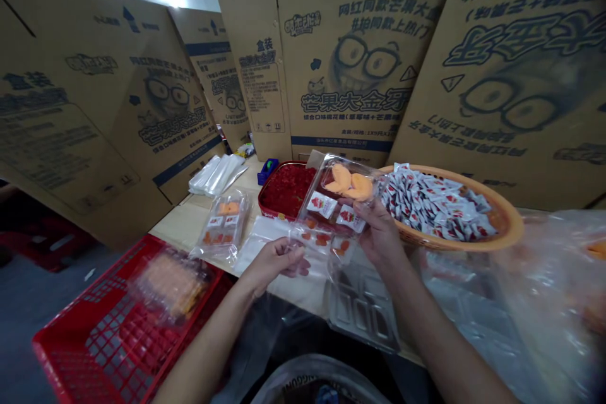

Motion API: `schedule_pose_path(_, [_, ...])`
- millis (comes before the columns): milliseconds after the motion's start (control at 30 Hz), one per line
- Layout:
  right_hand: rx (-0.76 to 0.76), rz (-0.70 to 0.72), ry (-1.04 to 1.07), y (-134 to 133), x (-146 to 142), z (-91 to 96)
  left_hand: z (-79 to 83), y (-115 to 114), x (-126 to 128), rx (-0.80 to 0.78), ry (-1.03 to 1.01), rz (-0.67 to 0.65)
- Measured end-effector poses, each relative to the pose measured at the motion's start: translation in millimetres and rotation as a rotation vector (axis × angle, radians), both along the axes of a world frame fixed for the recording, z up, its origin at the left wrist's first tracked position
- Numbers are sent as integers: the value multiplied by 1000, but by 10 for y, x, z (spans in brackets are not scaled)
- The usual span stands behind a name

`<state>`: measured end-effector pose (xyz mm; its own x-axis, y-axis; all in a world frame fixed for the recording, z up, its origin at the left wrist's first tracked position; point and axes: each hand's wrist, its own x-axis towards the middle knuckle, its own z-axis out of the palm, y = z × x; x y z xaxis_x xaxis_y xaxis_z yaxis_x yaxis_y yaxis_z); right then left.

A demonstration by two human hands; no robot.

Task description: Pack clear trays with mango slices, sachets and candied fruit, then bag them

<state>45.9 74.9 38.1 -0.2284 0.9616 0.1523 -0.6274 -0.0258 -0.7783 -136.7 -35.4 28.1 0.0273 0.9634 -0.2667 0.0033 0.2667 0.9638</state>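
Sachets (433,205) in basket (502,227) at R, crate (61,353) front L, flat cartons (350,57) behind table (199,221), tape dispenser (267,172) on table

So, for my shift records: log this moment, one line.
left hand: touches clear bag | right hand: holds clear clamshell, orange sweets | nearby: woven basket, sachets

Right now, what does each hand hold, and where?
Right hand: the clear tray, at its lower edge. Left hand: the plastic bag, at its edge.

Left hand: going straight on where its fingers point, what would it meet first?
From the left hand, probably the clear plastic tray of orange sweets in the right hand; depth is unclear.
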Motion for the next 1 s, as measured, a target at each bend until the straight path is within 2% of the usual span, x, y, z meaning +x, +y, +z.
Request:
schedule_pose_path(133, [-23, 10, -16, 7, 14, -1, 29, 21, -23, -60, -40, 14])
schedule_pose_path(367, [-57, 87, -45, -33, -42, -16, -27, 83, 30, 22, -210, 90])
schedule_pose_path(533, [-63, 179, -146, -133, -127, -80, -14, 141, 72, 40, -423, 156])
schedule_pose_path(633, [-46, 217, -210, -144, -132, -88, -3, 142, 43, 38, -468, 170])
schedule_pose_path(833, [8, 115, -172, 14, -79, -25, -8, 57, -3, -51, -542, 171])
schedule_pose_path(933, [13, 189, -352, 3, -85, -14, -32, 53, 3, -57, -562, 157])
schedule_pose_path(1000, [76, 254, -488, -64, -98, -7, -54, 66, -1, -66, -575, 171])
